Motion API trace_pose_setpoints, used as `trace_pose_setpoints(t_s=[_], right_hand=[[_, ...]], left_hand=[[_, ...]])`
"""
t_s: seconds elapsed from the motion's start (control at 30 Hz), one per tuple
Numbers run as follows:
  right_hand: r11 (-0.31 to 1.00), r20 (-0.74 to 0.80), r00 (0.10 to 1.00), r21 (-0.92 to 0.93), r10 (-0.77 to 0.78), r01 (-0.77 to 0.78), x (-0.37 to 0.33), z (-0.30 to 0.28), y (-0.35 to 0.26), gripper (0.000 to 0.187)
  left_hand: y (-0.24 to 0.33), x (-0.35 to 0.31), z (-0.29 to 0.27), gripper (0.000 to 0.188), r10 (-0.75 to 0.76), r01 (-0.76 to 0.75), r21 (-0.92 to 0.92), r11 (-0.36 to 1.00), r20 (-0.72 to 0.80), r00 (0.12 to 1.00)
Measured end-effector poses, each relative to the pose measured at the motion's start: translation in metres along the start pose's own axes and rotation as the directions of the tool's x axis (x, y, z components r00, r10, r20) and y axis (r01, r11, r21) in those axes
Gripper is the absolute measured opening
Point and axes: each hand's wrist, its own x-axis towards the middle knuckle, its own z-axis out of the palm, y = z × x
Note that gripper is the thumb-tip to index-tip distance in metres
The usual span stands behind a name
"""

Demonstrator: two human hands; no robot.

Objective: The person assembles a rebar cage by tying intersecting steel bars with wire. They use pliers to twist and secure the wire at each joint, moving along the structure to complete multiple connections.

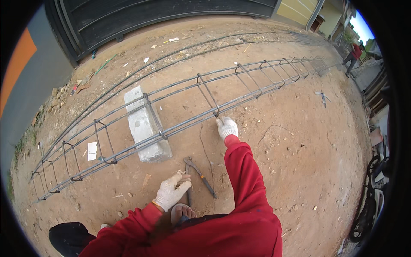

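Note:
A long rebar cage [184, 127] of parallel steel bars and rectangular stirrups runs across the ground in front of me, from near left to far right. My right hand [227, 128], in a white knitted glove, is closed at the lower corner of a stirrup [207, 95]; what its fingertips pinch is too small to make out. Nearer to me, my gloved left hand [170, 191] hovers with thumb and fingers apart, beside wire pincers [203, 177] that lie on the dirt by my foot. A pale concrete block [147, 132] props up the cage on the left.
Loose long bars [150, 63] lie behind the cage, before a dark metal gate [171, 13]. Thin wire [204, 150] trails over the dirt. Another person [354, 55] stands at the far right. A motorbike [371, 197] is at the right edge, a grey-orange wall [38, 73] at left.

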Motion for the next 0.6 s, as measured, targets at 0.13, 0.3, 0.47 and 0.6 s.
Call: trace_pose_setpoints(t_s=[0.13,0.3,0.47,0.6], right_hand=[[0.919,0.183,0.95,0.355,-0.251,0.174,-0.048,-0.068,-0.024,0.033],[0.807,-0.004,0.864,0.356,-0.503,0.471,-0.126,-0.142,-0.064,0.025],[0.707,-0.068,0.746,0.273,-0.662,0.652,-0.156,-0.181,-0.093,0.021],[0.627,0.043,0.673,0.411,-0.739,0.662,-0.165,-0.194,-0.118,0.023]], left_hand=[[0.02,0.005,-0.014,0.053,0.321,-0.235,0.344,0.909,-0.218,0.922],[0.049,0.036,0.016,0.056,0.565,-0.498,0.282,0.82,-0.26,0.783],[0.07,0.023,0.02,0.041,0.239,-0.168,-0.417,0.893,0.125,0.963],[0.077,0.002,0.002,0.034,0.082,0.03,-0.495,0.869,0.203,0.976]])
